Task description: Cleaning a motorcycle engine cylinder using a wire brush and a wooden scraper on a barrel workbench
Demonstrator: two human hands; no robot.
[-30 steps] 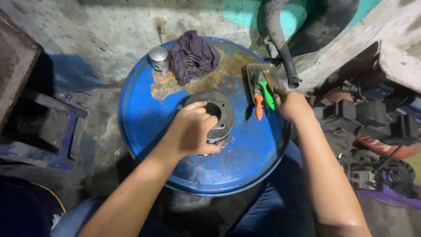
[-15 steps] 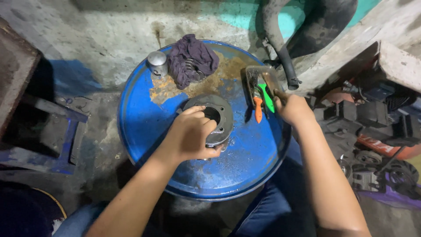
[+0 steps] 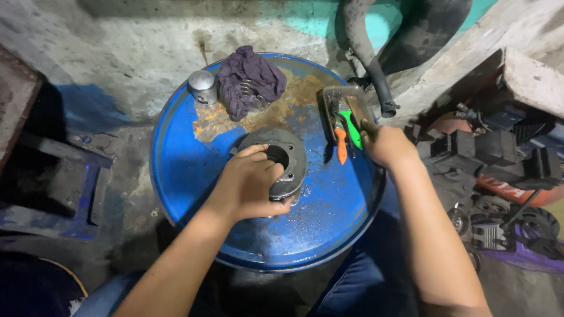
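Note:
A grey metal engine cylinder (image 3: 288, 154) with a round bore stands in the middle of a blue drum top (image 3: 176, 152). My left hand (image 3: 249, 185) wraps around its near side, fingers over the rim. My right hand (image 3: 385, 144) rests at the drum's right edge, fingers on a small metal tray (image 3: 335, 94) that holds an orange-handled tool (image 3: 341, 147) and a green-handled tool (image 3: 353, 130). Whether it grips the tray or a tool is unclear.
A silver piston (image 3: 202, 87) and a dark purple rag (image 3: 249, 79) with a spring lie at the drum's far side, near a rusty patch. A black exhaust pipe (image 3: 367, 53) rises behind. Engine parts (image 3: 499, 158) crowd the floor at right, a blue stand (image 3: 76, 188) at left.
Both hands stay where they were; the view has only shifted slightly.

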